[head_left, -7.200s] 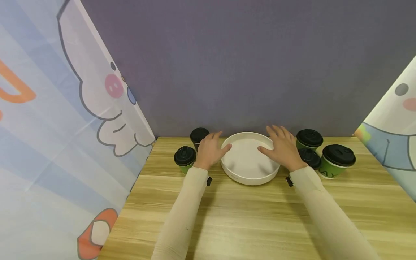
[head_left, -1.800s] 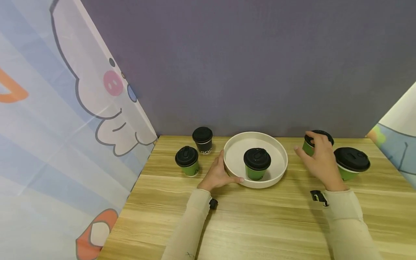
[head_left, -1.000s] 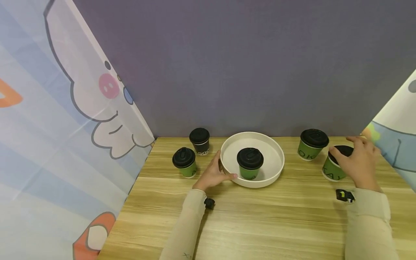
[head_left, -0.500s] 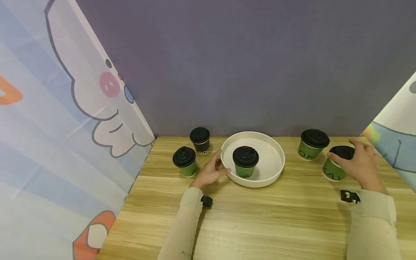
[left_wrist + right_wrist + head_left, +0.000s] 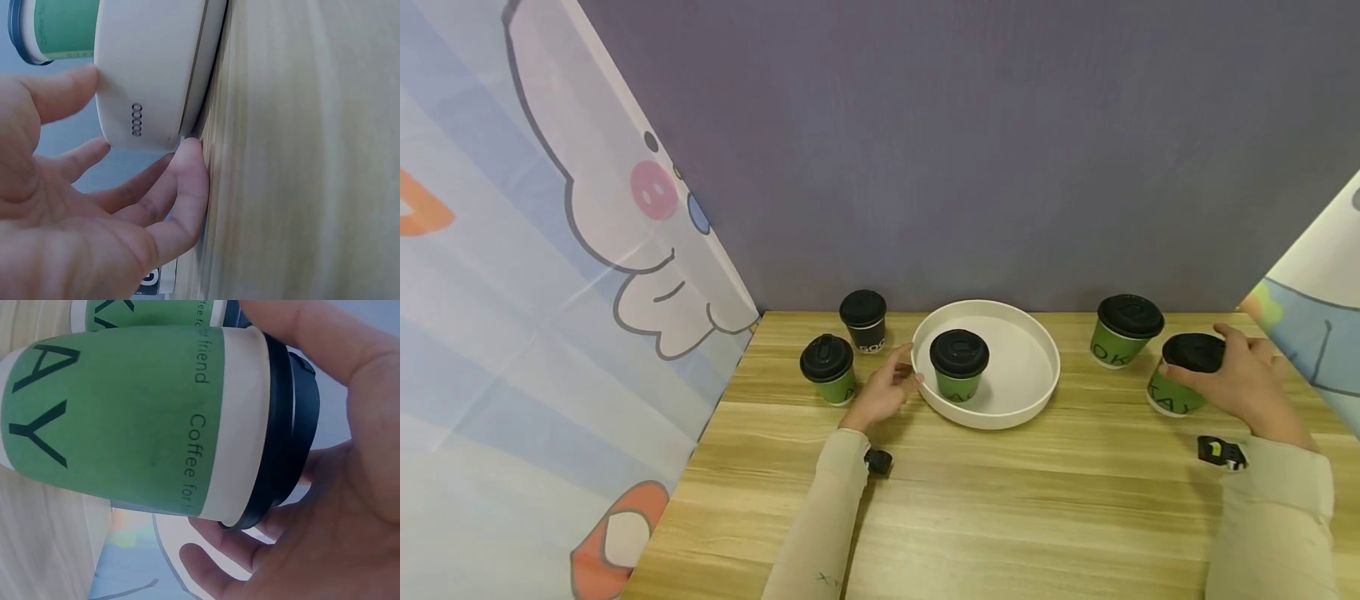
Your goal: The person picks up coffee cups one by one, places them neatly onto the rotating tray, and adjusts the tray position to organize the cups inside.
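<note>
My left hand (image 5: 880, 393) touches the left side of a round white tray (image 5: 1000, 421). In the left wrist view, the thumb lies at the tray's rim and curled fingers (image 5: 190, 187) reach its lower edge. Inside the tray, at the left, stands a green paper coffee cup (image 5: 957, 386) with a black lid. At the right, my right hand (image 5: 1247, 379) grips another lidded green coffee cup (image 5: 69, 25) (image 5: 119, 419) near its lid, which is partly covered. That gripped cup looks upright on the table; whether its base touches I cannot tell.
Another green cup (image 5: 1114, 346) stands behind and left of the gripped one. Left of the tray are a small green cup (image 5: 835, 385) and a black cup (image 5: 868, 336), both lidded. A grey panel (image 5: 970, 167) borders the wooden table (image 5: 985, 517) at the back.
A cup has been put in the tray. Lately the tray has turned, carrying that cup leftward, while the left fingers drew in along its rim. The right hand moved rightward onto the rightmost cup.
</note>
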Tool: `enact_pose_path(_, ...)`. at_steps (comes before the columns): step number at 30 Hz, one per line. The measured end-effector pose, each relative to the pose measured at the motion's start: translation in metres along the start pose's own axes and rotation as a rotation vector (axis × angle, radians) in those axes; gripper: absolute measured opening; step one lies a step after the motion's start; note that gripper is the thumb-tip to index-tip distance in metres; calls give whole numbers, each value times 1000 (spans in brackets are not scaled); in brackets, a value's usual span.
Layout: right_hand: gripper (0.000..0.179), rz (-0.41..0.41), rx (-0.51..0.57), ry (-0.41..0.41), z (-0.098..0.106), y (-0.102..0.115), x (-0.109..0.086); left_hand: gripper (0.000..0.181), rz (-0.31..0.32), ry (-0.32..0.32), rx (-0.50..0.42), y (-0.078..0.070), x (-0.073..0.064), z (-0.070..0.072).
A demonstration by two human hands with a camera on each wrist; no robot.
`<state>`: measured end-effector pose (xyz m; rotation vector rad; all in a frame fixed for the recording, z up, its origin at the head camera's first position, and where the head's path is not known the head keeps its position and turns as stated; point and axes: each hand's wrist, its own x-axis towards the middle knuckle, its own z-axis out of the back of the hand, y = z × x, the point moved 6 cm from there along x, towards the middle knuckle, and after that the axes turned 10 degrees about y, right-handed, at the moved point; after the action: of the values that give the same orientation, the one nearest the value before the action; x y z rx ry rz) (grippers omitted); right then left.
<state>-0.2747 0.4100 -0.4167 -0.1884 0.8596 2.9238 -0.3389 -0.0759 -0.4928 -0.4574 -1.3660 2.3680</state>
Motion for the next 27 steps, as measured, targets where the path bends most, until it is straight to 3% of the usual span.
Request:
enact_pose_path(13,109,-13,1,-82,5,2,-2,46,-2,-98,8,-3,-1,1)
enact_pose_path(20,106,-33,7,-145,13,13,-10,44,18,-91,105,-6,-1,0)
enact_pose_path(27,103,-5,18,-197,20,27,-18,56,44,-41,105,-6,-1,-2)
